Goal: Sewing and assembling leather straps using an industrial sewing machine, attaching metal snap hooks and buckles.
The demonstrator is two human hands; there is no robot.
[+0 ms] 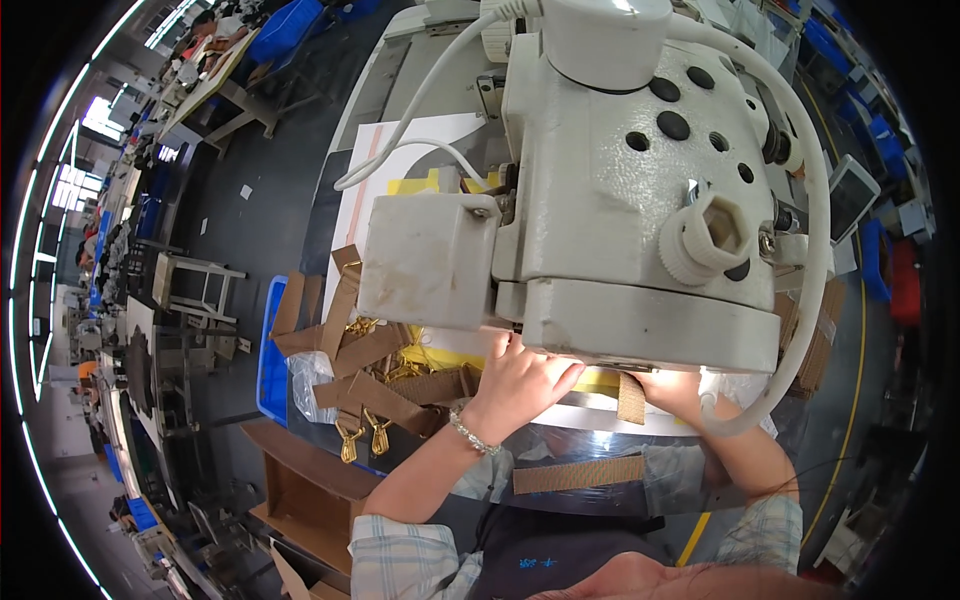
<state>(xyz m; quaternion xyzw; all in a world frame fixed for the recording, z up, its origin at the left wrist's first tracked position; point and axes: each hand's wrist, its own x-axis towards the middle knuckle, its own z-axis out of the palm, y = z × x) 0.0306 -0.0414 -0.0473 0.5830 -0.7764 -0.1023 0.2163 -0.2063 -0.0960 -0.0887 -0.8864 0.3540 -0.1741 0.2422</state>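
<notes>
left hand (522, 382), lower centre, is half-curled; right hand (668, 389) mostly hidden; grips indiscernible. strap (631, 400) positioning appears underway, calling for steady alignment.

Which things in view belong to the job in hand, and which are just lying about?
Likely in the job:
white machine
tan strap piece beside the right hand
brown straps with gold clasps, heaped left

Apparently just lying about:
cardboard box, lower left
white paper scrap, upper left

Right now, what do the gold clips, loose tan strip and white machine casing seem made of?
Gold clips: probably polished metal, judging by glints. Loose tan strip: likely woven webbing, matte, finely textured. White casing: perhaps painted metal, glossy, pebbled.
</notes>
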